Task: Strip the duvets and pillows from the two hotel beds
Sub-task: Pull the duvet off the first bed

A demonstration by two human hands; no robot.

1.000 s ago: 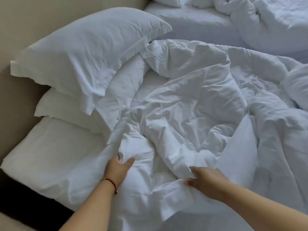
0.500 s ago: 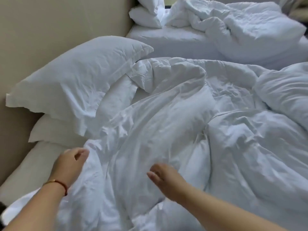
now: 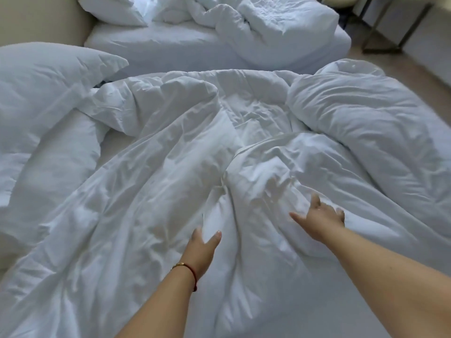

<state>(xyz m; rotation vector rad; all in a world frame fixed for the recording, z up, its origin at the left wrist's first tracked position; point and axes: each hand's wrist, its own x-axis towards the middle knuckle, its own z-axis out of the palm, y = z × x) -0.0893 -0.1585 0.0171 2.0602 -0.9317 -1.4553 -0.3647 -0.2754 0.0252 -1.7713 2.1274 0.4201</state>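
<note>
A crumpled white duvet (image 3: 170, 172) covers most of the near bed. My left hand (image 3: 201, 250), with a red cord at the wrist, reaches onto a raised fold of it, thumb and fingers spread either side of the fold. My right hand (image 3: 319, 215) hovers over or touches the duvet further right, fingers splayed. Two white pillows lie at the left: one on top (image 3: 44, 76), one beneath it (image 3: 56, 162). The far bed (image 3: 170, 45) carries its own bunched duvet (image 3: 268, 23) and a pillow (image 3: 109, 8).
A beige padded headboard (image 3: 36, 18) runs along the left. A narrow gap separates the two beds. Beige floor (image 3: 402, 69) lies at the right, with a metal-legged piece of furniture (image 3: 390, 28) in the top right corner.
Both hands have let go of the duvet edge and moved right and forward across it. My view has swung right, showing more of the far bed and the floor.
</note>
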